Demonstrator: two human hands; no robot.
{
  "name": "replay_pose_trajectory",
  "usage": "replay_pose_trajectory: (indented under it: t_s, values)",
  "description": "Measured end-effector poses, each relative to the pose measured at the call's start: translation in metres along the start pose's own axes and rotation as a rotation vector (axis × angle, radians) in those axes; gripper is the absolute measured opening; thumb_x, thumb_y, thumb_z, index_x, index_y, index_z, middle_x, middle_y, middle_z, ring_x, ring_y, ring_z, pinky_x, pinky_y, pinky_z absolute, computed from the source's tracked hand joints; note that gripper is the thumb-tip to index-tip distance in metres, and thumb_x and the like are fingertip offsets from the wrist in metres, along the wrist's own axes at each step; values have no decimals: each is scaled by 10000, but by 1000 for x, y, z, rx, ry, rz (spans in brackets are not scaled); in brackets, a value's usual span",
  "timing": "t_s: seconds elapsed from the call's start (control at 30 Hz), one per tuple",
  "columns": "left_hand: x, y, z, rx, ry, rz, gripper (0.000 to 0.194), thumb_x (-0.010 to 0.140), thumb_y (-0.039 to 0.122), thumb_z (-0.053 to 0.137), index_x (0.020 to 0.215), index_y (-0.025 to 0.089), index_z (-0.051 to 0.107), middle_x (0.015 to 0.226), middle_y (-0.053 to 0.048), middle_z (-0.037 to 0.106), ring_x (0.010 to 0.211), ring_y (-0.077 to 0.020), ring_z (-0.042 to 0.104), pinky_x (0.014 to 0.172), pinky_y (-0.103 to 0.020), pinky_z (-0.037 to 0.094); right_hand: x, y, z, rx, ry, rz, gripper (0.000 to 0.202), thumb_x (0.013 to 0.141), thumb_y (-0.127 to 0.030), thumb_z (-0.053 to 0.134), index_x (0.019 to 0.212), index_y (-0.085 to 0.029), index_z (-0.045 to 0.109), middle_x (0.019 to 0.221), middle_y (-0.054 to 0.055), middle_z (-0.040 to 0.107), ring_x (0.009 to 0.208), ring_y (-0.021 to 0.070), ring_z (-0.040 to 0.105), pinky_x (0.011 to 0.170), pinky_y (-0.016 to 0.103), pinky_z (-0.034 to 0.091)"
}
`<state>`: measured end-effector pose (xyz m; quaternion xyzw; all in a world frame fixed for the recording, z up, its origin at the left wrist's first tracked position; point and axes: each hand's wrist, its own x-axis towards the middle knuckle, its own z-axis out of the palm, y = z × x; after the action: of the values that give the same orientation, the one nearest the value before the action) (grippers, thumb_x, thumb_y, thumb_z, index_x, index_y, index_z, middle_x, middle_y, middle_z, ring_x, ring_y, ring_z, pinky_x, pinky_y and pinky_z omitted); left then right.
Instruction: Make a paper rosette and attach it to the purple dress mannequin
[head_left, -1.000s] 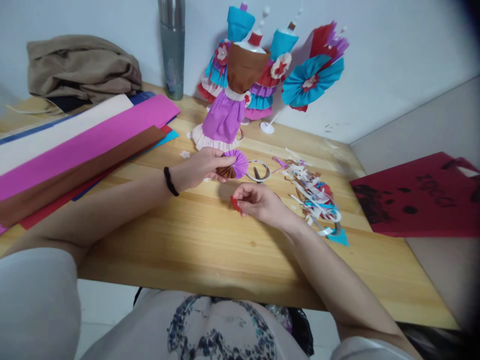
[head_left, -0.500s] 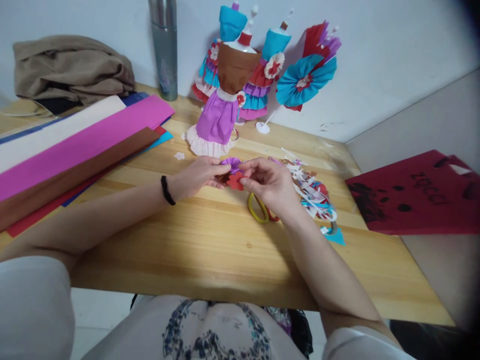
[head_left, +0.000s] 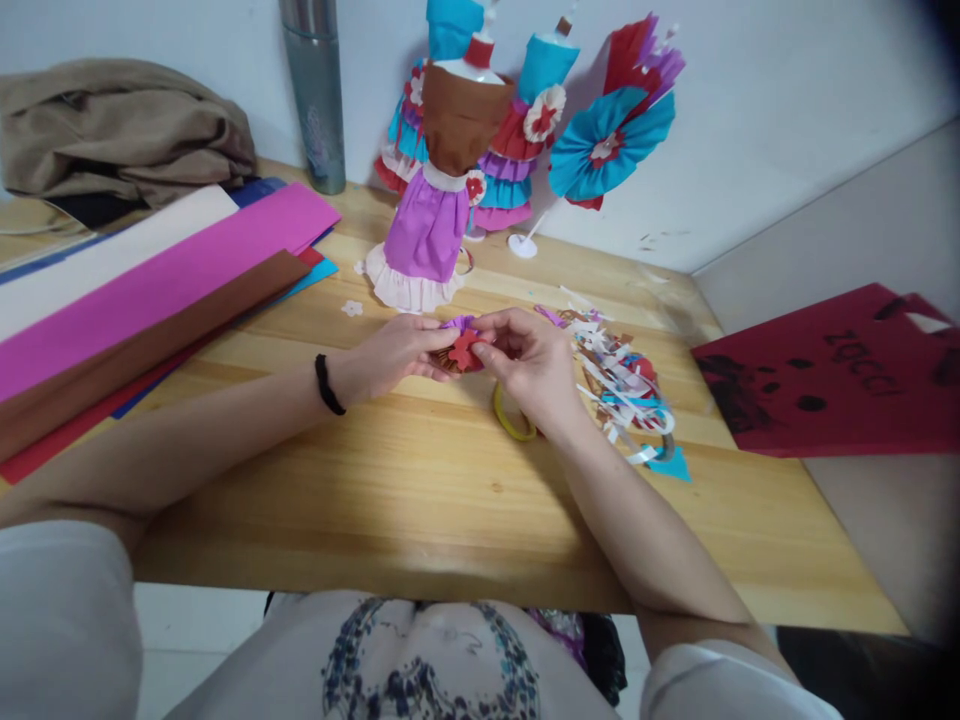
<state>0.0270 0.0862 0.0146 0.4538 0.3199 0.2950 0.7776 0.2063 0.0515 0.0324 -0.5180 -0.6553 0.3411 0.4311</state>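
Between my fingers, above the middle of the table, is a small pleated paper rosette (head_left: 448, 358) in purple and brown. My left hand (head_left: 401, 352) pinches its left side. My right hand (head_left: 529, 362) closes on a red paper flower (head_left: 463, 352), which lies over the front of the rosette; my fingertips hide part of both. Under my right hand lie scissors with a yellow handle loop (head_left: 511, 415), the rest hidden. Just beyond my hands stands a small dress form (head_left: 427, 225) with a brown top and a purple skirt.
Paper scraps (head_left: 626, 375) are heaped right of my hands. Folded coloured paper sheets (head_left: 172, 265) cover the left side. More paper-dressed forms (head_left: 536, 130), a bottle (head_left: 315, 110) and a brown cloth (head_left: 127, 130) stand or lie at the back. A red bag (head_left: 832, 375) is at the right.
The red flower has moved left with my right hand, from the rosette's lower edge to over its front. The whole view has shifted slightly.
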Motion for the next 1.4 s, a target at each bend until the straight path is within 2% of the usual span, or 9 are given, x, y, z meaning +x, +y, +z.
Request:
replay_pose_trajectory:
  t_s: [0.43, 0.63, 0.77, 0.87, 0.97, 1.07, 1.17, 1.3, 1.4]
  values:
    - [-1, -5, 1, -14, -7, -5, 268, 850, 370, 710, 907, 109, 700, 901, -92, 713, 803, -152, 662, 763, -305, 531, -1, 7, 5, -110, 59, -34, 151, 757, -194, 627, 893, -190, 693, 761, 34, 655, 650, 162, 576, 610, 310, 476]
    - [-3, -3, 4, -27, -7, 21, 320, 834, 448, 709, 888, 132, 702, 867, -64, 701, 761, -144, 650, 713, -286, 526, -3, 6, 6, -164, 78, -69, 122, 763, -164, 624, 862, -206, 682, 768, 36, 654, 680, 174, 575, 639, 325, 473]
    - [-2, -1, 5, 82, -8, 13, 205, 782, 309, 751, 860, 125, 707, 848, -45, 694, 795, -128, 639, 736, -253, 505, -4, 5, 7, -178, 75, -76, 128, 759, -140, 624, 852, -210, 677, 769, 35, 660, 719, 185, 602, 665, 331, 480]
    - [-1, 0, 7, 130, 21, 2, 116, 771, 214, 715, 831, 116, 697, 817, -34, 685, 770, -112, 624, 734, -244, 487, -4, 5, 8, -151, 59, -56, 115, 760, -145, 635, 849, -204, 676, 759, 31, 657, 694, 179, 602, 654, 327, 479]
    - [-2, 0, 7, 143, 25, -10, 105, 774, 202, 684, 816, 107, 689, 787, -36, 676, 718, -102, 603, 713, -247, 478, -3, 4, 5, -111, 43, -30, 84, 777, -194, 643, 854, -193, 676, 739, 30, 645, 642, 163, 573, 612, 315, 461]
    - [-4, 1, 7, 157, 17, -4, 120, 764, 205, 677, 823, 101, 687, 762, -34, 668, 674, -96, 583, 694, -251, 475, -2, 1, -1, -137, 81, -31, 92, 785, -233, 637, 855, -185, 673, 722, 21, 631, 617, 147, 547, 595, 303, 443]
    - [-5, 1, 8, 202, 1, 23, 113, 756, 207, 673, 794, 102, 685, 733, -26, 663, 651, -91, 572, 673, -241, 465, -2, -1, -6, -173, 91, -53, 187, 770, -298, 665, 914, -181, 675, 837, 46, 677, 703, 166, 590, 650, 322, 472]
    - [-6, 5, 11, 274, 28, 41, 108, 757, 203, 678, 714, 105, 668, 639, -7, 634, 610, -87, 562, 638, -225, 454, -3, 2, -4, -57, -59, -34, 471, 719, -346, 715, 1151, -175, 634, 1069, 105, 702, 911, 231, 659, 734, 365, 523]
    - [-8, 8, 14, 304, 57, 31, 115, 781, 185, 659, 698, 105, 664, 618, -5, 627, 600, -85, 564, 631, -221, 458, -4, 7, 1, 31, -98, 15, 485, 708, -305, 716, 1167, -177, 625, 1083, 115, 712, 949, 249, 675, 751, 379, 542]
